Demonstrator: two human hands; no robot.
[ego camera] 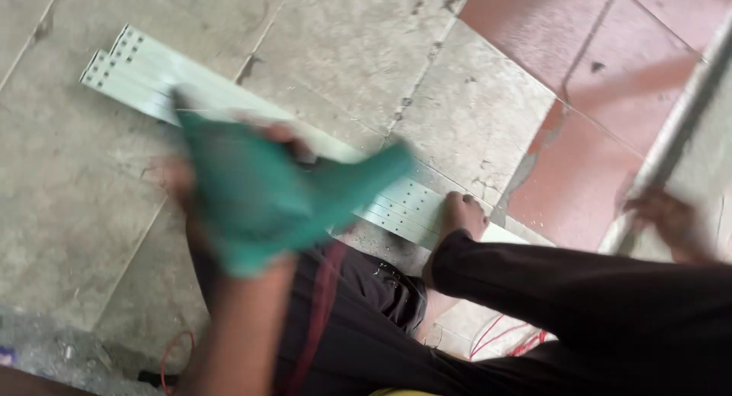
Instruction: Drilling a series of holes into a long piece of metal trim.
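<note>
A single head-worn camera looks steeply down from close above the person's lap, taking in the grey stone tile floor [91, 236] near and left and the reddish tiles [602, 83] far right. The view sits tilted, so the long pale perforated metal strips [152, 76] run diagonally from far left towards the near middle. No second view shares the scene.

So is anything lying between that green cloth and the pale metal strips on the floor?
Nothing visible does. The left hand holds the green cloth right above the pale strips, which lie bare on the floor tiles. A foot rests on them further along.
</note>
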